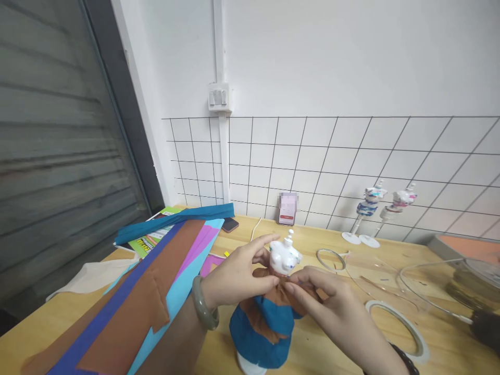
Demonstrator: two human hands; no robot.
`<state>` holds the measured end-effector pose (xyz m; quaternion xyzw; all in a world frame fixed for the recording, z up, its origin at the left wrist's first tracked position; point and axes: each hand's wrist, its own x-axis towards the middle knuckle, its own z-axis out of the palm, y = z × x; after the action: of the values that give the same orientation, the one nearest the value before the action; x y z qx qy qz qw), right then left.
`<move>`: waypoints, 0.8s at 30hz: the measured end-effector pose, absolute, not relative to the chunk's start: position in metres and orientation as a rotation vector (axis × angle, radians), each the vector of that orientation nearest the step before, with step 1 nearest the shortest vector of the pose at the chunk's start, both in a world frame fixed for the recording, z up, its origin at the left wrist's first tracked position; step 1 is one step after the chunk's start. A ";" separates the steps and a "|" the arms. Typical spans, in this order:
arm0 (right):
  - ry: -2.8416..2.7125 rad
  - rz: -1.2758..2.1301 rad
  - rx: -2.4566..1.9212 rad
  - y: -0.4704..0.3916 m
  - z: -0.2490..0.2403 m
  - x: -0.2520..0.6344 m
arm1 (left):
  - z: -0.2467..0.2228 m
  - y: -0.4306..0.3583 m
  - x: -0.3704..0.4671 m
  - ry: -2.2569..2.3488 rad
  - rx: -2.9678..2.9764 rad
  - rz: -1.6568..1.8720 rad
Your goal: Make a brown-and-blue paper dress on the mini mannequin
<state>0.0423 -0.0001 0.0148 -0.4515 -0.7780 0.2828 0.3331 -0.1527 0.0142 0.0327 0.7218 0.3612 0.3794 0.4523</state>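
Note:
A small white dress-form mannequin stands upright before me, wearing a layered brown and teal-blue skirt. My left hand curls around its waist from the left, with the thumb pressing near the skirt's gathered brown top. From the right, my right hand pinches the same brown gathers at the waist between thumb and fingers. Parts of the fingertips are hidden behind the form. Below the skirt's hem a white rounded base shows.
Brown, purple and light-blue sheets lie at left, with a teal strip behind them. A propped phone leans on the wall grid. Two mannequins stand at back right. A tape roll, a ring and cables lie at right.

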 end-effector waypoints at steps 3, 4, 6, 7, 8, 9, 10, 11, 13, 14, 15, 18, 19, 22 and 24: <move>-2.057 0.859 -1.076 -0.002 0.019 0.043 | 0.033 0.014 -0.153 0.870 1.754 0.928; -2.071 0.881 -1.051 -0.002 0.020 0.044 | 0.033 0.014 -0.154 0.862 1.747 0.924; -2.104 0.897 -1.014 -0.003 0.022 0.043 | 0.033 0.014 -0.154 0.849 1.745 0.916; -2.117 0.898 -1.000 -0.003 0.023 0.043 | 0.033 0.014 -0.155 0.845 1.746 0.916; -2.125 0.896 -0.988 -0.003 0.023 0.043 | 0.033 0.014 -0.155 0.842 1.747 0.915; -2.130 0.893 -0.982 -0.003 0.023 0.043 | 0.034 0.014 -0.155 0.840 1.749 0.913; -2.131 0.889 -0.981 -0.003 0.022 0.043 | 0.033 0.014 -0.155 0.845 1.752 0.912; -2.126 0.886 -0.988 -0.003 0.022 0.044 | 0.033 0.014 -0.155 0.854 1.755 0.912; -2.119 0.871 -1.013 -0.003 0.021 0.044 | 0.033 0.015 -0.155 0.871 1.762 0.919; -2.121 0.861 -1.024 -0.003 0.021 0.044 | 0.032 0.015 -0.155 0.876 1.762 0.923; -2.127 0.851 -1.029 -0.004 0.021 0.045 | 0.032 0.015 -0.155 0.876 1.761 0.925; -2.147 0.832 -1.009 -0.004 0.020 0.045 | 0.031 0.016 -0.155 0.860 1.754 0.923; -2.139 0.836 -1.005 -0.004 0.020 0.044 | 0.031 0.015 -0.155 0.856 1.753 0.924; -2.064 0.893 -1.038 -0.002 0.017 0.043 | 0.032 0.015 -0.156 0.850 1.753 0.920; -2.003 0.934 -1.089 0.000 0.015 0.041 | 0.034 0.014 -0.156 0.865 1.759 0.902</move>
<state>0.0411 0.0003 0.0150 -0.4170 -0.7666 0.3575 0.3325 -0.1558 0.0139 0.0339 0.7185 0.3533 0.3686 0.4724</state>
